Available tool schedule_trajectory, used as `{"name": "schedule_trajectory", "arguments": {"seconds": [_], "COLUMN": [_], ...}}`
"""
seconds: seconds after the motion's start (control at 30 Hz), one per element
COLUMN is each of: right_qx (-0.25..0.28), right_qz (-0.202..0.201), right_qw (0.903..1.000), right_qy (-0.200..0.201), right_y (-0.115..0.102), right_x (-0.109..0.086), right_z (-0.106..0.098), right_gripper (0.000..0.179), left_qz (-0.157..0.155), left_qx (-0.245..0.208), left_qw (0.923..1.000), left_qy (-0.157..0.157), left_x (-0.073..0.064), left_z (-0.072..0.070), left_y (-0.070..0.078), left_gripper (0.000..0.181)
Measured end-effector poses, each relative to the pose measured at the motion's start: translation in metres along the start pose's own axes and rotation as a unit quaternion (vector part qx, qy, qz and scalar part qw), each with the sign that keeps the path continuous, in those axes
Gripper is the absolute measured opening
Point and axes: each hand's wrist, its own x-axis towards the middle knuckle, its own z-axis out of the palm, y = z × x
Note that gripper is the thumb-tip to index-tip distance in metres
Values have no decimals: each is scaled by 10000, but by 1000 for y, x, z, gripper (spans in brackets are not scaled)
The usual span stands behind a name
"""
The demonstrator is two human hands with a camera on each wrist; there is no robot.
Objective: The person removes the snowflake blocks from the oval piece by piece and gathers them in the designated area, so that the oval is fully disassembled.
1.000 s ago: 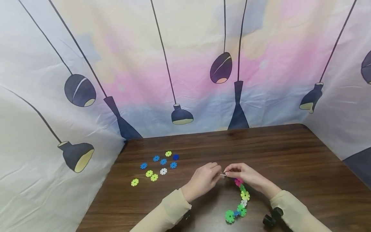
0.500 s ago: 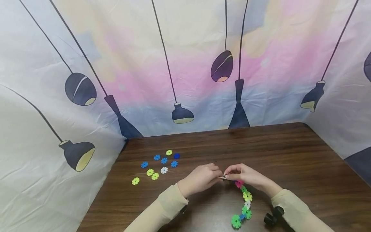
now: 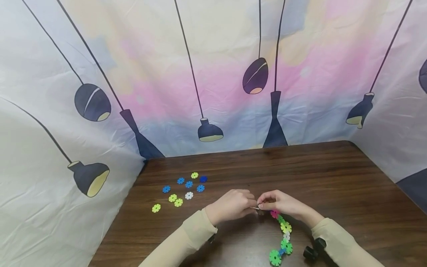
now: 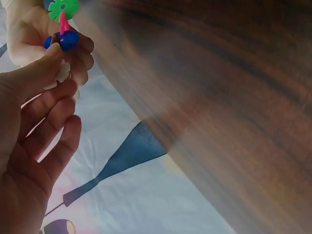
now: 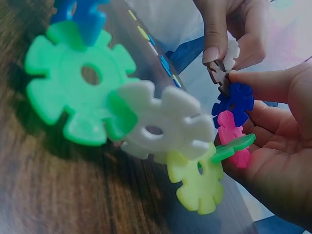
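My left hand (image 3: 231, 204) pinches a white snowflake disc (image 5: 232, 53) between thumb and fingers. Its notches meet a brown disc (image 5: 218, 74), the end piece of a linked chain of snowflake discs. Thumb and fingers of my right hand (image 3: 279, 202) hold the chain at this brown end, by the dark blue disc (image 5: 235, 103). From there the chain runs through a pink disc (image 5: 234, 139), a thin-looking green one (image 5: 235, 148), a yellow disc (image 5: 196, 183) and a white disc (image 5: 168, 122), curving toward the person to a green end disc (image 3: 275, 257).
Loose snowflake discs lie at the left of the brown wooden table (image 3: 320, 167): several yellow ones (image 3: 156, 208), several blue ones (image 3: 166, 189) and one white disc (image 3: 189, 195). A curtain (image 3: 213, 74) printed with lamps hangs behind. A black device (image 3: 311, 253) sits at the right wrist.
Both hands stay together and have sunk slightly toward the person. The chain's free end has swung right and nearer the person. The loose discs lie as before.
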Motion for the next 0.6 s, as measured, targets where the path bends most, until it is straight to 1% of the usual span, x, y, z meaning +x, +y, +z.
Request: {"name": "schedule_trajectory", "arguments": {"seconds": [0.1,0.2,0.27,0.37,0.4,0.47,0.6], "right_qx": [23,77,126,192,199,194,204], "right_qz": [-42,-66,-60,-13,19,111,299], "right_qw": [10000,9999,9999,9996,9994,9988,9974], "right_qy": [4,-2,31,199,270,428,621], "right_y": [0,2,2,2,1,0,-1], "right_x": [0,0,0,1,0,0,-2], "right_z": [-1,-1,-2,-3,-3,-5,-7], "right_gripper": [19,20,20,23,24,27,31], "left_qz": [-33,-155,-326,-760,-937,-1276,-1869], "left_qx": [-85,-137,-221,-511,-666,-1069,-1827], "left_qw": [9999,9993,9982,9939,9912,9832,9608], "left_qy": [121,321,457,619,657,742,928], "left_x": [-1,-3,-5,-9,-11,-14,-26], "left_z": [2,6,8,9,9,8,4], "left_y": [-1,-1,-1,-4,-5,-9,-22], "left_gripper": [11,10,10,11,12,13,15]}}
